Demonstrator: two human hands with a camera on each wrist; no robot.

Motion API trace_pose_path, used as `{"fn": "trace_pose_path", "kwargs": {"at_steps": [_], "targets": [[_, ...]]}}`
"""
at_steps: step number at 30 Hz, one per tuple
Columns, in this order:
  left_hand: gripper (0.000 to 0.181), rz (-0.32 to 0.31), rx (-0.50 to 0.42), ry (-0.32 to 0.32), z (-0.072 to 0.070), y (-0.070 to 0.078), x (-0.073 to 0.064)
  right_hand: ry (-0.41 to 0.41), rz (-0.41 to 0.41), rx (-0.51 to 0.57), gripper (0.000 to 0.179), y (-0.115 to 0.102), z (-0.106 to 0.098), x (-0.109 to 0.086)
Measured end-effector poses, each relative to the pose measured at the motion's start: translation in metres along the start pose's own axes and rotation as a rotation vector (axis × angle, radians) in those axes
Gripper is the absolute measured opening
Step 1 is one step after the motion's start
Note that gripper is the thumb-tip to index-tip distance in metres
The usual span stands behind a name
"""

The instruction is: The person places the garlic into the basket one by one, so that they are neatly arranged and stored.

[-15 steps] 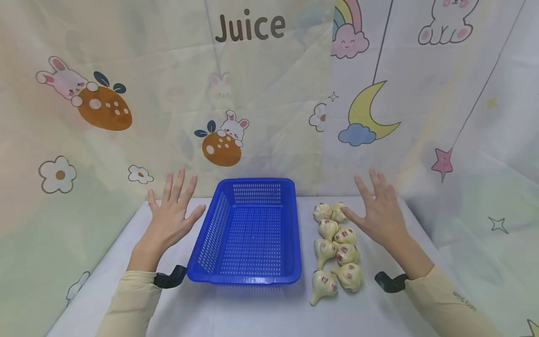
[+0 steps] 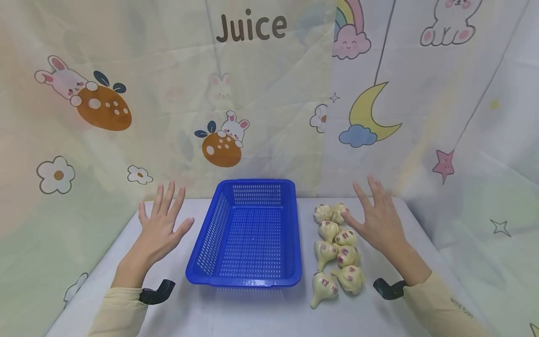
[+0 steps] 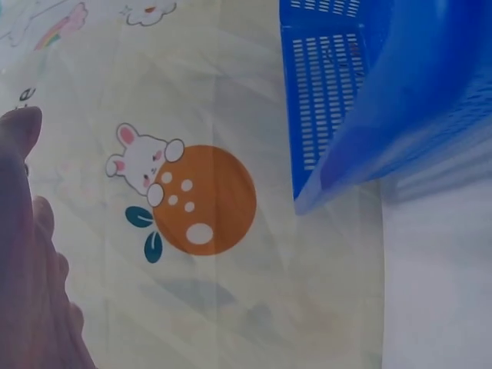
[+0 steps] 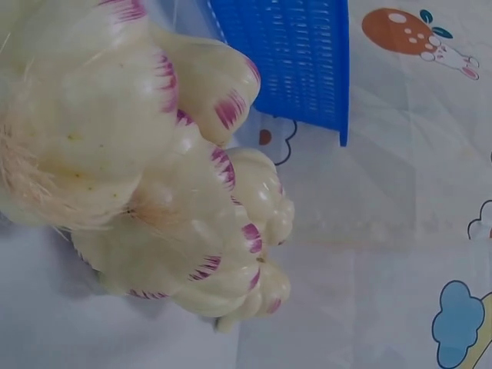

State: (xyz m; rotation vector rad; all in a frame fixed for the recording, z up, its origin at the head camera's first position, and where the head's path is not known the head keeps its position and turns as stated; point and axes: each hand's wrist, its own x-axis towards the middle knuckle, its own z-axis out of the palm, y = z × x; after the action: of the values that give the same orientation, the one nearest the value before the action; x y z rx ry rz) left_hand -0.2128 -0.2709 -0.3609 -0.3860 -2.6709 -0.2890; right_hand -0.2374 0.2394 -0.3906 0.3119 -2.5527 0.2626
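Five fingers (image 2: 167, 199) of my left hand (image 2: 157, 236) are straight and spread wide, with nothing in them; my right hand (image 2: 381, 227) is spread in the same manner and also has hold of nothing. In the head view, the right thumb (image 2: 353, 221) appears right at the edge of a far garlic bulb (image 2: 339, 213); whether it touches, I cannot tell. Eight bulbs lie close together on the table (image 2: 252, 318), in two uneven rows, between the right hand and the blue basket (image 2: 244, 282). My worry is this: if I lower the right hand carelessly, the thumb could push the far bulb, and because the bulbs are round and crowded, its neighbours may roll too. A grip by the thin neck could, I think, let the fat end swing and slip. The basket seems light, so a bump on its rim could make it slide. About direction: the nearest bulb (image 2: 324, 286) points its neck to the near side and a little left, with its long axis along this line; the bulb at its right (image 2: 351, 279) points left and slightly away. The basket's long axis seems to run toward the printed cloth (image 2: 269, 93).
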Motion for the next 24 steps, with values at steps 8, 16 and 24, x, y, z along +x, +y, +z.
{"fn": "trace_pose_path", "kwargs": {"at_steps": [8, 16, 24], "targets": [[0.082, 0.057, -0.049, 0.022, -0.001, -0.001, -0.015, 0.022, -0.017, 0.013, 0.082, -0.003, 0.007, -0.004], [0.086, 0.097, -0.124, -0.030, 0.006, 0.001, -0.026, 0.006, 0.006, 0.018, 0.086, -0.005, 0.014, -0.011], [0.087, 0.071, -0.189, -0.090, 0.014, -0.002, -0.034, 0.046, -0.003, 0.062, 0.078, -0.002, 0.022, -0.016]]}}
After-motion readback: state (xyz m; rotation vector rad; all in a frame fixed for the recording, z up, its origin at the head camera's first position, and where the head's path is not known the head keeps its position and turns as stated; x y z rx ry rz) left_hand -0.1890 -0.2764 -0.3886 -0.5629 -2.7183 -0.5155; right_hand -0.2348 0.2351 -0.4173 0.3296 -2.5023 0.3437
